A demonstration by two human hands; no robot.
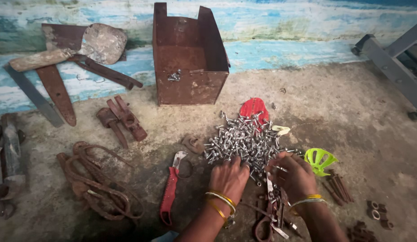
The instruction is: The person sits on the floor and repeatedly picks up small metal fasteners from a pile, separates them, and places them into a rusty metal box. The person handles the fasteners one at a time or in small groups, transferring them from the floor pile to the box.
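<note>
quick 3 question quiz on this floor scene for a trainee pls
1. True or false: both hands, left hand and right hand, rest on the pile of silver screws.
2. What lies left of the left hand: A) red-handled tool B) green plastic piece C) rusty metal box?
3. Which object stands upright against the blue wall?

Key: 1 true; 2 A; 3 the rusty metal box.

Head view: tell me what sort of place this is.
Probably a rough workshop or repair spot, worked at floor level. Both hands, left hand and right hand, sort a pile of screws on bare concrete floor, among rusty tools and a rusted metal box.
</note>
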